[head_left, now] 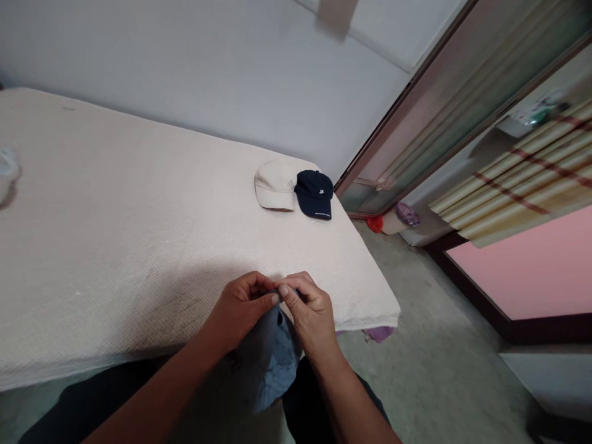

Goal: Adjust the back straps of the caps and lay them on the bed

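Grip closed: blue cap [279, 364] is pinched at edge by left hand [241, 309] and right hand [313, 313]. Likely light, soft, not fragile; best held by edge.

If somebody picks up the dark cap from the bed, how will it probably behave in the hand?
The dark cap looks made of cloth, so it is probably light for its size. Its brim keeps a smooth, even edge, suggesting some stiffness. Resting brim and crown on the textured cover, it seems unlikely to roll.
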Action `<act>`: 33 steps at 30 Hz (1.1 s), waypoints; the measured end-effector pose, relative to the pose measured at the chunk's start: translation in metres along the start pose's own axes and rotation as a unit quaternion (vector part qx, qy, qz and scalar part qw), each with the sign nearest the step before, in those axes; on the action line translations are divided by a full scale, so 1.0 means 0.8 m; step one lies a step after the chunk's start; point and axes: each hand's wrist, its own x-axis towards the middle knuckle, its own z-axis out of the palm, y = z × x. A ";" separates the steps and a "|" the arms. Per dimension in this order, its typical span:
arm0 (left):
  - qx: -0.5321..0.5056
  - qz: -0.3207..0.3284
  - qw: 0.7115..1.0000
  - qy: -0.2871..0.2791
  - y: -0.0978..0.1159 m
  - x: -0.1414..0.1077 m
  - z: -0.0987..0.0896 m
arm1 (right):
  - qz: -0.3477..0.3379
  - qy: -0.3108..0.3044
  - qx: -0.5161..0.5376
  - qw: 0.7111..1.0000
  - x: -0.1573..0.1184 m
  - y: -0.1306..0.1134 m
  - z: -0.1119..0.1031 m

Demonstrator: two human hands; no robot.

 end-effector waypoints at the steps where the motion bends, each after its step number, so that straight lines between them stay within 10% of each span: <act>1: 0.000 -0.006 1.000 0.003 0.001 0.000 0.000 | 0.001 0.000 0.002 1.000 0.000 0.000 0.000; 33: -0.004 -0.031 0.998 0.062 -0.006 -0.001 0.000 | 0.003 0.036 0.002 0.999 0.000 0.016 0.018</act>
